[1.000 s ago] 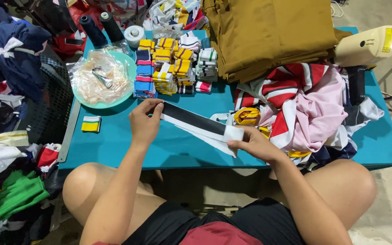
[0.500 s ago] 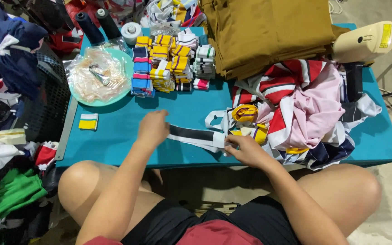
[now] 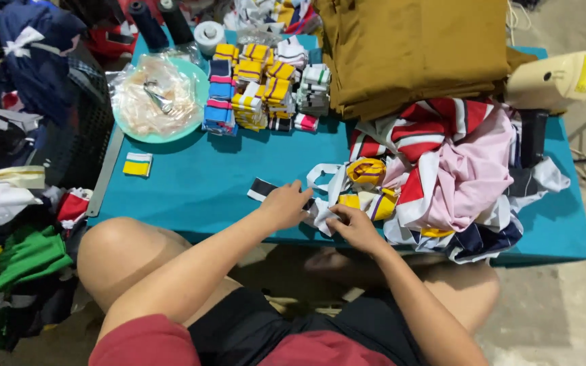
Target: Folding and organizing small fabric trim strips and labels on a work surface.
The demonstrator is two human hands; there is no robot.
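Both hands meet at the near edge of the teal table [image 3: 191,183], working a black ribbed knit strip [image 3: 263,188] with white edging. The left hand [image 3: 286,205] lies on top of the strip with fingers curled down, pressing it flat; the strip's black end pokes out just to that hand's left. The right hand [image 3: 354,227] pinches the white fabric end between thumb and fingertips, touching the left hand's side. Folding it well seems to call for keeping the edges lined up and the strip taut between the hands, so the soft knit does not bunch (it looks stretchy and limp). Just beyond the right hand lie yellow-and-white bands [image 3: 367,173] and a loose heap of pink, red and white striped cloth [image 3: 456,169], crumpled and soft. Farther beyond both hands stand neat stacks of folded striped trims [image 3: 259,95], a thick pile of mustard fabric [image 3: 408,47], and, beyond the left hand, a pale green plate [image 3: 194,122] holding crinkled clear plastic.
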